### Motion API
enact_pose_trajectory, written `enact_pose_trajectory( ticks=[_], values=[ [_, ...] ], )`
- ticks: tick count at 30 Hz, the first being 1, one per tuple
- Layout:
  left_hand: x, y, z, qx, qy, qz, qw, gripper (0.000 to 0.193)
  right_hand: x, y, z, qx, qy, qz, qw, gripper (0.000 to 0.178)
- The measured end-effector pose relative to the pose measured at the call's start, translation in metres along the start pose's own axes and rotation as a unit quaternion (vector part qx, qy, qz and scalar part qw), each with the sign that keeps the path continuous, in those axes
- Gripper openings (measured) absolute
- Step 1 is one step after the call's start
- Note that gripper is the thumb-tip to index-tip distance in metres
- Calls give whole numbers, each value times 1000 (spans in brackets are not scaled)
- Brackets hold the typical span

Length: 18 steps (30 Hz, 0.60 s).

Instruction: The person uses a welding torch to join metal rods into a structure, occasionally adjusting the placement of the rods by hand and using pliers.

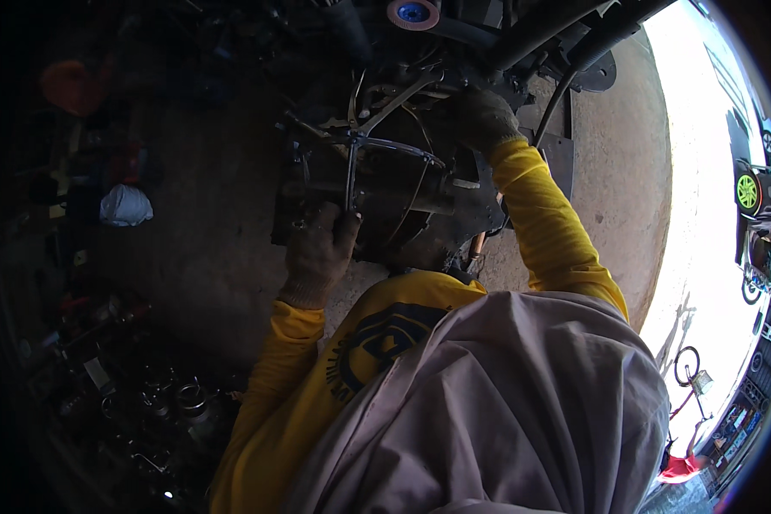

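The gloved left hand (319, 250) closes on the near end of a metal frame (355, 138), which shows over the dark machine (428, 202) — probably stiff and fairly light, best held by its straight bar (350, 178). Farther out, the gloved right hand (481, 120) reaches into shadow — whether it grips, I cannot tell.

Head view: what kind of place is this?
Probably a repair workshop: there are joined metal bars in front of the person, more metal parts at the lower left, and a bike out in the bright light.
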<state>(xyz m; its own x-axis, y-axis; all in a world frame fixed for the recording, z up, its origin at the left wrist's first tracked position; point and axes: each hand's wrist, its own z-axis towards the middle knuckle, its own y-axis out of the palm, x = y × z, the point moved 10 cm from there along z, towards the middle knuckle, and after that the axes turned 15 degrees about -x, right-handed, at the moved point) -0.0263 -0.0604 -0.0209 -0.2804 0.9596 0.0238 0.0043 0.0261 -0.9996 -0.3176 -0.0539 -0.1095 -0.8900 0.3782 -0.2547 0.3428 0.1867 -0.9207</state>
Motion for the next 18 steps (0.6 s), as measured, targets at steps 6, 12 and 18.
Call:
enact_pose_trajectory(
  ticks=[6,12,18],
  values=[
    [-9,4,1,-9,-33,-103,994,9,17,-27,31,23,-8,-45,999,34],
    [-23,25,-5,-2,-100,-95,990,23,49,-142,115,271,-20,132,953,32],
    [-35,19,-5,-19,-189,-275,943,29,62,-251,186,283,99,141,944,26]
  ],
)
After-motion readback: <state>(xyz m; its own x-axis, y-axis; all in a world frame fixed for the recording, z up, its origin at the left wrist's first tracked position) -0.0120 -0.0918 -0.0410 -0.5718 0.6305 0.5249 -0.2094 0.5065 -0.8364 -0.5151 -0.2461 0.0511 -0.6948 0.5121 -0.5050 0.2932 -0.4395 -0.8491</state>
